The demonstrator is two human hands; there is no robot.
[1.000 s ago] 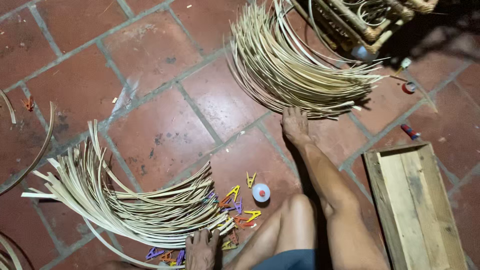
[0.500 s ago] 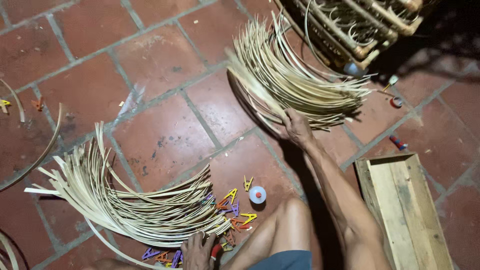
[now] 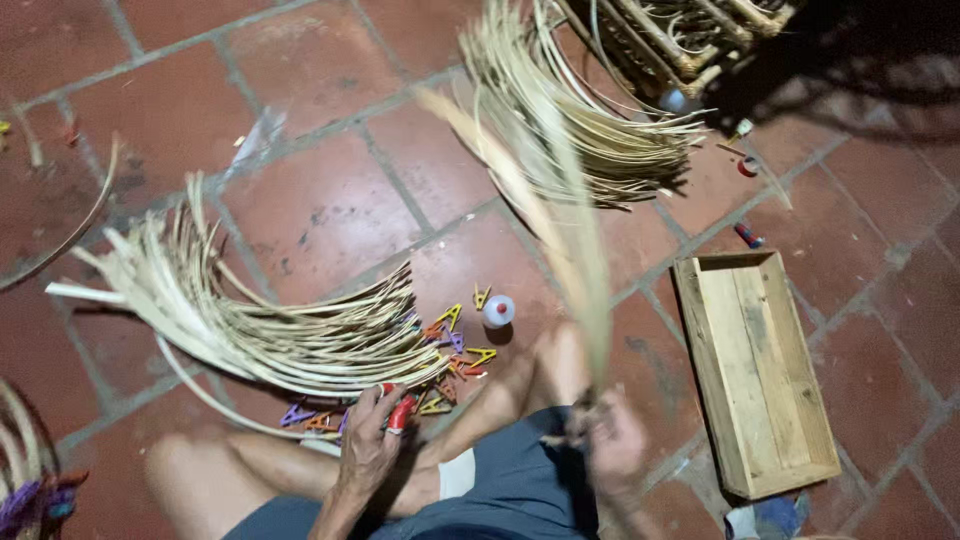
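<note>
Two hands: right hand (image 3: 612, 445) grips blurred cane strip (image 3: 560, 210); left hand (image 3: 368, 440) pinches red clip (image 3: 400, 412).

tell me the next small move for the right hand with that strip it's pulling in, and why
Probably bring the strip down across the lap toward the left hand. The right hand, blurred, grips its near end, while its far end still trails toward the far bundle. The left hand holds a red clip beside the near bundle.

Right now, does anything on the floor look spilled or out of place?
Yes. Coloured clothes pegs lie scattered loose on the tiles beside a small white bottle, not gathered in the wooden box, which looks empty.
</note>
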